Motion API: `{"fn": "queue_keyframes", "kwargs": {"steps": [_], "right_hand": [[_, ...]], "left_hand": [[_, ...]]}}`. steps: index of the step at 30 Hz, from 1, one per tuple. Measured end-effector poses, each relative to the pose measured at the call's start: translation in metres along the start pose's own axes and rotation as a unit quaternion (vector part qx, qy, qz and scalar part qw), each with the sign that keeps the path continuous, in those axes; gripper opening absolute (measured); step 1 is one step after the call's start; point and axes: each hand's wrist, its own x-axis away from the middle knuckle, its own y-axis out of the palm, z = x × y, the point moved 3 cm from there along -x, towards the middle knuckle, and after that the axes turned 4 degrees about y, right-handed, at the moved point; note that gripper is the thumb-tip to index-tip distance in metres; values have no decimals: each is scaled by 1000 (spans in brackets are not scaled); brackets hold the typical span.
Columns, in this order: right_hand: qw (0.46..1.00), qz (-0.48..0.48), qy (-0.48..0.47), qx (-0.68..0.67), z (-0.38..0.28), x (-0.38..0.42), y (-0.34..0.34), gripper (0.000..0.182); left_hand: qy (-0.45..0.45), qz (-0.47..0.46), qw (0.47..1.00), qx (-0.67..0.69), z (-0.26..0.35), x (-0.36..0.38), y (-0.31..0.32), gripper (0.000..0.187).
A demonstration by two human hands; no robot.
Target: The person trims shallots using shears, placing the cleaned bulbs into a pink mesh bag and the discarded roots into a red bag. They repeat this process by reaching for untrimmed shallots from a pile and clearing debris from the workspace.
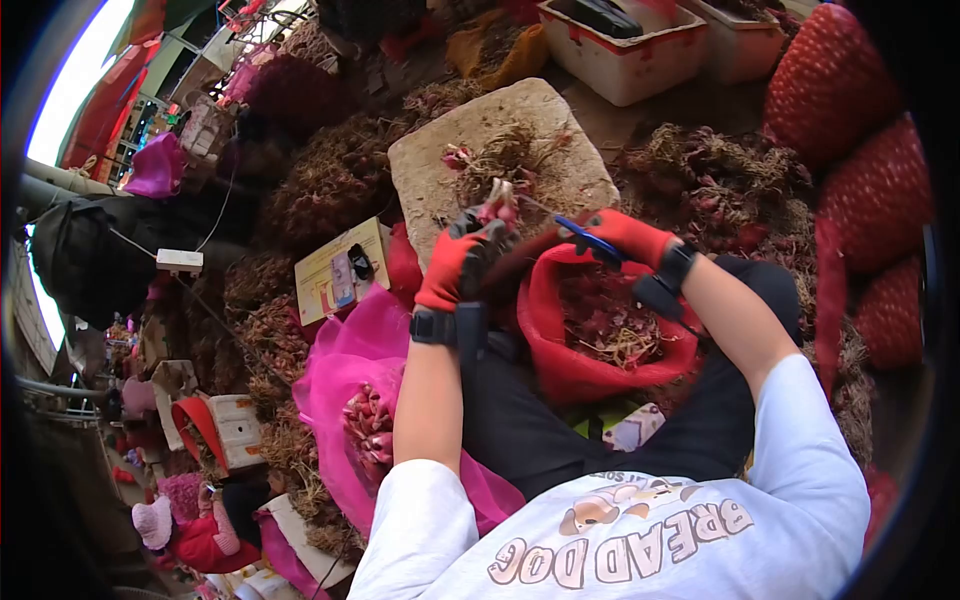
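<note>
My left hand (455,258), in a red and grey glove, is closed around a small bunch of shallots (497,208), their pale stems pointing away from me. Just to the right, my gloved right hand (632,240) grips blue-handled scissors (588,238), the thin blades reaching toward the bunch. Both hands are over the near edge of a pale slab (425,160), where more shallots with dry roots and tops (510,155) lie. Between my legs stands an open red bag (540,345) of dry trimmings. A pink mesh bag (325,345) beside my left arm contains cleaned shallots (368,425).
Heaps of dried shallots (330,190) surround the slab, with another pile (720,180) at right. Full red mesh sacks (830,85) stack at far right. White tubs (625,60) stand behind. A phone on a yellow board (310,270) lies left. Another person (205,535) sits lower left.
</note>
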Motion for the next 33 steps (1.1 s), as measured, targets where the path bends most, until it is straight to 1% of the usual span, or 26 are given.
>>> {"fn": "queue_keyframes", "kwargs": {"steps": [1,2,3,5,6,7,8,9,10,11,13,14,17,18,21,22,24,26,27,28,29,30,31,33], "right_hand": [[999,21,1,-40,6,22,0,36],[980,-6,20,-196,30,36,0,36],[967,-3,-2,-253,33,58,5,34],[930,7,-45,-364,32,103,19,29],[931,38,-40,-360,44,109,24,24],[948,72,-79,-301,55,112,24,23],[959,102,-114,-240,69,114,27,22],[964,127,-148,-179,84,115,34,21],[959,163,-154,-171,97,112,38,19],[952,156,-118,-236,113,113,42,19],[922,135,-49,-359,135,114,49,18],[933,151,-36,-323,153,106,45,19],[939,86,-37,-331,162,98,47,20],[957,99,-9,-274,171,90,45,21],[954,132,-83,-256,170,93,54,25],[954,111,-71,-268,160,99,57,26],[953,69,-49,-290,141,112,61,29],[933,76,-21,-352,152,102,66,30],[921,79,-7,-382,151,100,69,30],[927,67,-16,-369,148,101,72,28],[933,55,-25,-356,145,103,75,26],[938,43,-33,-343,142,105,77,24],[943,56,-43,-325,146,104,75,22],[952,80,-63,-290,152,99,71,18]], "left_hand": [[7,-24,999,23,-6,8,17,23],[11,-48,998,47,-14,21,36,22],[13,-75,995,72,-21,32,57,21],[1,-59,998,21,-52,49,90,17],[-14,-64,997,31,-62,58,107,15],[-30,-69,996,38,-72,66,124,15],[-44,-25,997,59,-114,64,125,15],[-9,-13,1000,27,-138,67,126,21],[46,-10,999,7,-152,70,134,26],[103,-4,995,-14,-164,74,139,31],[84,-27,996,-3,-156,81,144,33],[71,-36,997,0,-155,88,144,35],[15,-55,998,-5,-177,81,131,31],[46,-80,992,-81,-182,78,122,28],[-14,7,985,-174,-217,75,103,24],[33,-32,973,-228,-219,74,99,23],[127,-109,929,-331,-217,75,91,21],[37,-38,963,-266,-222,73,88,23],[59,-18,953,-298,-218,74,87,24],[79,3,941,-330,-214,75,87,24],[166,8,891,-422,-206,78,89,25],[250,11,826,-506,-198,81,92,25],[329,14,745,-580,-191,85,97,26],[260,-83,791,-548,-187,81,98,29]]}}
